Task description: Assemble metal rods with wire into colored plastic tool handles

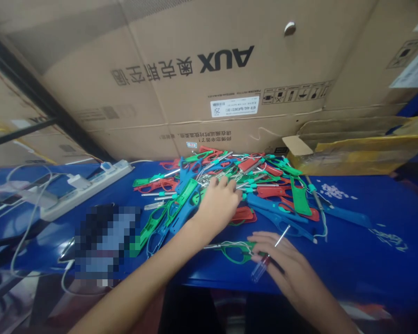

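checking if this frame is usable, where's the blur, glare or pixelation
In the head view, the far side edges look soft and smeared; the AUX lettering stays legible, though upside down; a pixelated patch hides detail at left; the screwdriver in the right hand shows a bright glint along its shaft.

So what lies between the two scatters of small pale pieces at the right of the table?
A blue handle-shaped part, lying on the blue tabletop; the head view shows it.
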A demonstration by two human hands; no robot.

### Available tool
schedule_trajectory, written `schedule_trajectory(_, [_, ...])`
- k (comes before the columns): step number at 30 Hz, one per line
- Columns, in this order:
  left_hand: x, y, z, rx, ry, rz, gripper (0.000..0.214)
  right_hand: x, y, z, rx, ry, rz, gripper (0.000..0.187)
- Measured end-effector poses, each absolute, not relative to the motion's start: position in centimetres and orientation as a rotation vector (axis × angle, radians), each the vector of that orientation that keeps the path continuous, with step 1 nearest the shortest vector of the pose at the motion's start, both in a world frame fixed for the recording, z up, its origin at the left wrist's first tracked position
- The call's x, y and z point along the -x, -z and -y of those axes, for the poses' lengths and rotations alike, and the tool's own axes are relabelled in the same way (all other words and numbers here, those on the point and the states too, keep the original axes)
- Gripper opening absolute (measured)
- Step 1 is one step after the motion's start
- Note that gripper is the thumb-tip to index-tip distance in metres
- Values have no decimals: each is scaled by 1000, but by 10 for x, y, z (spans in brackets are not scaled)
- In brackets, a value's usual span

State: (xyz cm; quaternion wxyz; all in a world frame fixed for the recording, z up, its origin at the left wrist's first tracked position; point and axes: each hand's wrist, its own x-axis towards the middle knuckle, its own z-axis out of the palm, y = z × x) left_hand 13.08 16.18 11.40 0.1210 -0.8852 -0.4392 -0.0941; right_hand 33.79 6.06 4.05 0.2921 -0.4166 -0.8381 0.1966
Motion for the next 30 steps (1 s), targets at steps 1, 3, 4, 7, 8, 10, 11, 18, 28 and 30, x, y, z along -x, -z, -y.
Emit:
schedule_trajectory(1, [-138,-110,-169,2585,229,1263,14,-338,-42,-61,1110,-527,2235,26])
schedule_trajectory(3, [-148,-104,-177,2587,174,1233,10,-337,-44,-61,1118,-542,2238,25])
schedule_trajectory(4, [-151,-103,-179,2594,159,1219,11,-337,-44,-60,1125,-555,2239,25])
schedule_trajectory(7, [-152,-100,-180,2622,146,1215,14,-337,-42,-60,1151,-601,2240,25])
schedule_trajectory(8, [-151,-99,-179,2629,152,1235,14,-337,-41,-59,1154,-611,2241,26])
schedule_trajectory(10, [-148,-99,-179,2644,181,1298,15,-337,-39,-59,1162,-621,2243,27])
schedule_trajectory(11, [-147,-100,-180,2655,209,1336,15,-337,-38,-60,1163,-621,2245,27])
schedule_trajectory(18, [-119,-129,-170,2836,648,1600,19,-339,-38,-59,1153,-594,2275,27])
schedule_trajectory(28, [-93,-91,-28,2615,2017,2362,23,-341,-33,-59,1188,-534,2253,23])
schedule_trajectory(30, [-91,-80,-13,2573,1804,2403,18,-341,-33,-59,1190,-533,2246,21])
